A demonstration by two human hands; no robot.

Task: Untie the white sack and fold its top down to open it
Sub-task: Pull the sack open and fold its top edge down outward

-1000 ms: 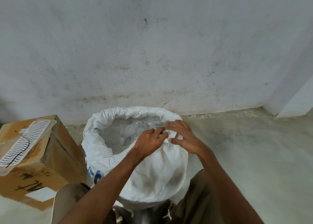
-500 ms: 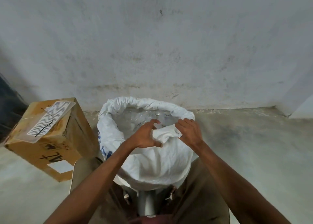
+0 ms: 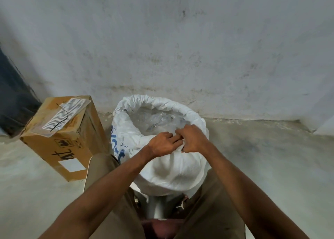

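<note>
The left hand (image 3: 163, 143) and the right hand (image 3: 193, 139) meet knuckle to knuckle at the near rim of the white sack (image 3: 168, 168), fingers curled and pinching a bunched fold of its white fabric between them. Both forearms reach in from the bottom of the view, over the knees in khaki trousers (image 3: 112, 193). The sack stands upright on the concrete floor (image 3: 262, 157) between the person's legs, its long axis vertical and its mouth pointing up, wide open. Its top is rolled outward into a thick collar around the far side, and a clear plastic liner (image 3: 157, 120) shows inside. Blue print runs down its left flank. Just left of the sack sits a cardboard box (image 3: 66, 141), with a wavy-patterned sheet (image 3: 63, 116) on top. Behind stands a stained grey wall (image 3: 180, 48).
</note>
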